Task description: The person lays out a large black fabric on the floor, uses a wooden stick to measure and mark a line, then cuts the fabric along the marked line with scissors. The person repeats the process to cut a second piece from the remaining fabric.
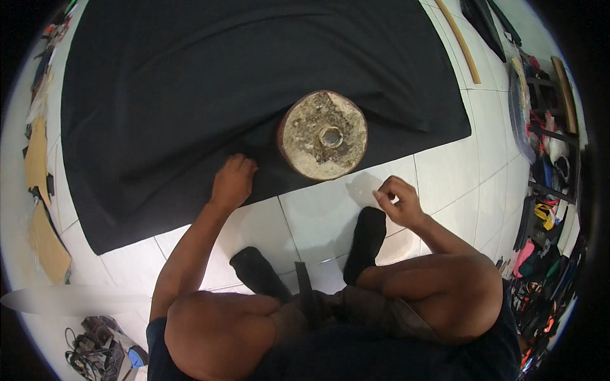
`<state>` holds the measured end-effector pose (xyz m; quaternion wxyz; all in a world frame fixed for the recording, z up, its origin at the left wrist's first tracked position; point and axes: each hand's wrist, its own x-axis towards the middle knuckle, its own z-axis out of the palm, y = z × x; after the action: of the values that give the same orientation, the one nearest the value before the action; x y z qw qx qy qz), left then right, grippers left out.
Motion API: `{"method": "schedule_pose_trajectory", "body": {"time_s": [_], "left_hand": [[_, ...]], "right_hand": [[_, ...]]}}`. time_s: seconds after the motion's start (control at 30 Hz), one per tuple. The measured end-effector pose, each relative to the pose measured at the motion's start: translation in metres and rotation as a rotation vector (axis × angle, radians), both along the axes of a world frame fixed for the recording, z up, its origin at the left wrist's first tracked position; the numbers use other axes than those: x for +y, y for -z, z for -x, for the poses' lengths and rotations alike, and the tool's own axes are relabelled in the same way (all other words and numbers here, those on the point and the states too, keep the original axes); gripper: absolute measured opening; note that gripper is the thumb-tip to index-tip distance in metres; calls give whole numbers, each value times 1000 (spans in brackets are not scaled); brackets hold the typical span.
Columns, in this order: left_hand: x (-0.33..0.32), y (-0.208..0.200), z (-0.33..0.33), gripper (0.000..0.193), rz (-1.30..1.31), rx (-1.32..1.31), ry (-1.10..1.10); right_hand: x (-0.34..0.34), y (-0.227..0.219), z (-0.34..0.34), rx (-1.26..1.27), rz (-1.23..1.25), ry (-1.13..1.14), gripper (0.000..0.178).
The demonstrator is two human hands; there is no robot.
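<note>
A heavy-looking round object (pixel 309 153) stands on a black cloth (pixel 190 82), near its front edge. Its top is mottled grey and cream, with a raised ring around a central hole, and its side is reddish brown. To its left, over the cloth, my left hand (pixel 234 180) is closed with the fingers curled under; whatever they hold, if anything, is hidden. My right hand (pixel 401 202) is over the white tiles, right of the object and apart from it. Its fingers are curled toward the thumb, with nothing visible in them.
My feet in black socks (pixel 366 235) are on the tiled floor (pixel 254 225) in front of the cloth. A wooden strip (pixel 462 44) lies at the far right. Shelves (pixel 551 136) of mixed goods line the right side. Cardboard (pixel 47 244) and tangled cables (pixel 89 355) are on the left.
</note>
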<state>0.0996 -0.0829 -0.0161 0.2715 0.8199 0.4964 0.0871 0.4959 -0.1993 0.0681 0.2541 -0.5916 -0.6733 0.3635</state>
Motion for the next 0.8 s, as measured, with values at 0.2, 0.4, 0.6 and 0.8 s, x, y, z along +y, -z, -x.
{"method": "schedule_pose_trajectory", "body": {"time_s": [0.2,0.4,0.6,0.8], "left_hand": [[-94,63,132,29,-97,-245,-565],[-260,71,401,56,-166,461,-1574],[-195,37,354,57,312,-303,-1619],[-53,-41,205,71,682,-843,-1198]], "right_hand": [[45,-24,7,-44,-166,-22,15],[114,-71,36,-80,-199,-106,26],[131,-79,73,-446,-191,-408,44],[148,-75,85,-553,-225,-501,36]]}}
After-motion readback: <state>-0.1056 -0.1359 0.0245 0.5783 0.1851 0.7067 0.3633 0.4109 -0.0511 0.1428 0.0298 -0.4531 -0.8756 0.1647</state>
